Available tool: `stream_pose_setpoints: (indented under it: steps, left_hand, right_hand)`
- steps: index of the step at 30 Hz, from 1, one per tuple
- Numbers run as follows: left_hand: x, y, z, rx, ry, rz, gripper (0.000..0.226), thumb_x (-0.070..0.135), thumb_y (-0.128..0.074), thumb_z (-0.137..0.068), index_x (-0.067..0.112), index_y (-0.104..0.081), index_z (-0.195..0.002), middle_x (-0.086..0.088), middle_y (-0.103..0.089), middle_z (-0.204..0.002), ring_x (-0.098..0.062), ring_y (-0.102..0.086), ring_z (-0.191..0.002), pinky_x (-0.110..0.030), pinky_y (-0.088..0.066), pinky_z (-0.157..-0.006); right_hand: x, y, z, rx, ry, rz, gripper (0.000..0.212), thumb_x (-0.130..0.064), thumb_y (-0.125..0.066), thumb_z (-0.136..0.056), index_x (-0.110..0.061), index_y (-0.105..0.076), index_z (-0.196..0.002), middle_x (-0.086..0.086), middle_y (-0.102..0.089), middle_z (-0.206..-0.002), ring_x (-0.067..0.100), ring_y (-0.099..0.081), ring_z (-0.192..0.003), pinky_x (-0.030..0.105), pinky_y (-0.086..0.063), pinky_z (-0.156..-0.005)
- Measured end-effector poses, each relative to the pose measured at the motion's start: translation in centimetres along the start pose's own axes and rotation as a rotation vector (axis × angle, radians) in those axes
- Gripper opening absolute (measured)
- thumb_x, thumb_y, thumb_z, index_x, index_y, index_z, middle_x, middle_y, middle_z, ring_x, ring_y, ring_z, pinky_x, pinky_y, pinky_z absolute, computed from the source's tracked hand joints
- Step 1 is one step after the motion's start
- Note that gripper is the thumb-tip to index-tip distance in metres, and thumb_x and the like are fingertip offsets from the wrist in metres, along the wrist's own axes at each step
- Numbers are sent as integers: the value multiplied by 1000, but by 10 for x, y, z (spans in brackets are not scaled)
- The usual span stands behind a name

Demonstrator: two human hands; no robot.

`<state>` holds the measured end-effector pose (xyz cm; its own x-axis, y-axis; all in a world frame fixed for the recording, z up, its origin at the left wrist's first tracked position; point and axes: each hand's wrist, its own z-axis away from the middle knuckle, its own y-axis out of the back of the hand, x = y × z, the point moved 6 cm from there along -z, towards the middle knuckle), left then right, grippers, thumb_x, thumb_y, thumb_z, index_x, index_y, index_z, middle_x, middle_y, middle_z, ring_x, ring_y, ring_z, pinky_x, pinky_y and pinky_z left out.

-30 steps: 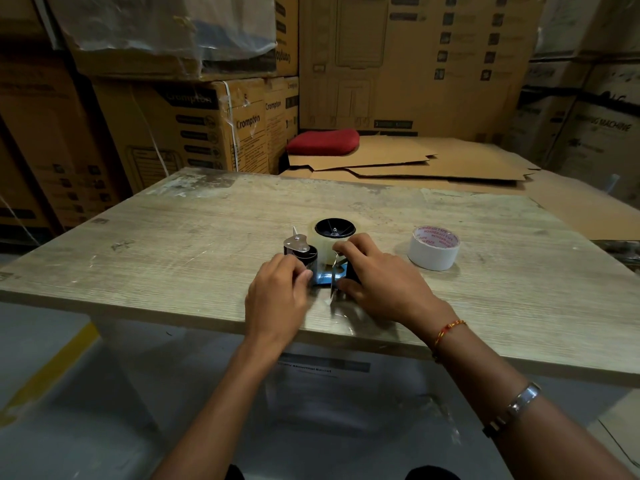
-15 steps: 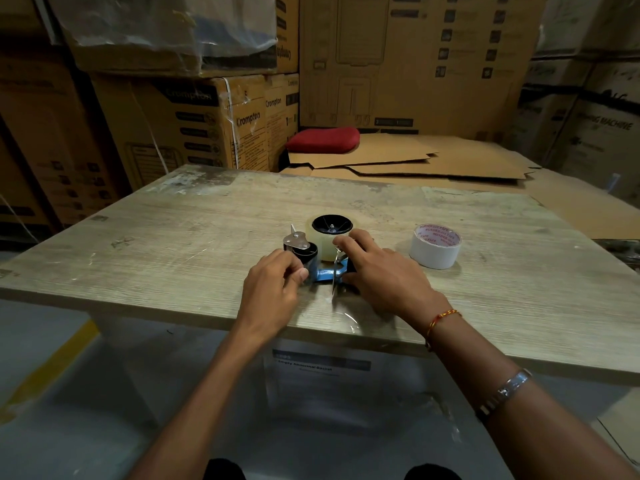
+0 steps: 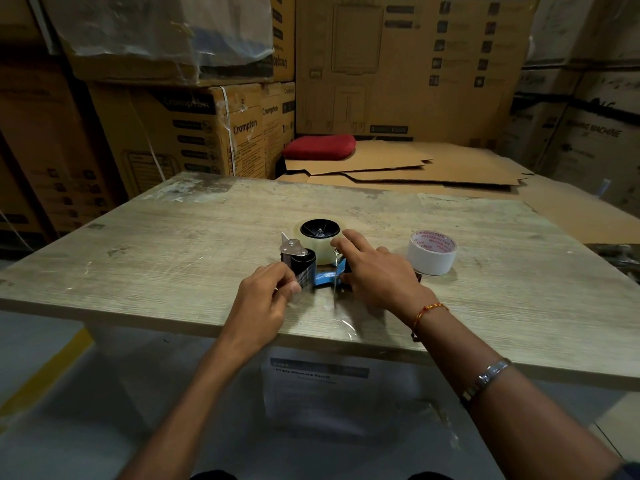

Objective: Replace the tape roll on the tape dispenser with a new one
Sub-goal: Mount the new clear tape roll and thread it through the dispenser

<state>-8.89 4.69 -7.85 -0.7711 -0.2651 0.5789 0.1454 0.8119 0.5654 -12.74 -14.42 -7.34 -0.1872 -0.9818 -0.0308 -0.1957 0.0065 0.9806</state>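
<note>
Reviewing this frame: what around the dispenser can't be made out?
Head view only:
- Dispenser handle: hidden under the right hand.
- Tape end: clear film at the left hand fingertips, blurred; grip unclear.
- White roll print: too small to read fully.
- Paper under the table: blurred.

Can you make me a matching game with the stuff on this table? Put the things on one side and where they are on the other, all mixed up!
Things:
1. clear tape roll
2. white tape roll with red lettering
3. flat red cushion
4. left hand

Places:
A. on the flattened cardboard behind the table
B. mounted on the blue tape dispenser
C. pinching the loose clear tape end at the dispenser's roller
D. standing alone on the wooden table, to the right of the dispenser

Pairs: 1-B, 2-D, 3-A, 4-C
</note>
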Motion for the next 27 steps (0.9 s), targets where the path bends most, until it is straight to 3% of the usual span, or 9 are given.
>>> stream_pose_setpoints:
  steps: [6, 17, 22, 27]
  left_hand:
    - [2, 7, 3, 1, -22, -38, 15, 5, -63, -93, 10, -57, -80, 6, -55, -73, -12, -52, -74, -31, -43, -66]
    - [-6, 26, 13, -16, -9, -85, 15, 6, -63, -93, 8, -57, -80, 6, -53, -68, -15, -51, -66, -26, -40, -62]
    - [-22, 34, 2, 36, 43, -120, 14, 5, -62, -93, 7, -56, -81, -2, -59, -73, -22, -54, -72, -41, -48, -66]
    - [-40, 32, -15, 32, 102, -120, 12, 11, -61, -95, 10, -56, -84, 7, -56, -76, -19, -52, -79, -42, -48, -70]
  right_hand:
    - [1, -2, -2, 7, 14, -15, 63, -31, -61, -96, -37, -22, -146, -9, -15, -162, 38, -57, -113, 52, -54, -86]
    - [1, -2, -4, -13, 14, -39, 65, -30, -64, -93, -38, -26, -144, -10, -15, -161, 37, -56, -116, 55, -51, -93]
    - [3, -1, -5, -13, 46, -67, 64, -31, -64, -94, -39, -26, -146, -12, -17, -159, 34, -57, -114, 51, -52, -92]
    - [2, -2, -5, -5, 54, -70, 65, -32, -64, -94, -39, -26, -146, -11, -19, -159, 33, -57, -114, 53, -53, -93]
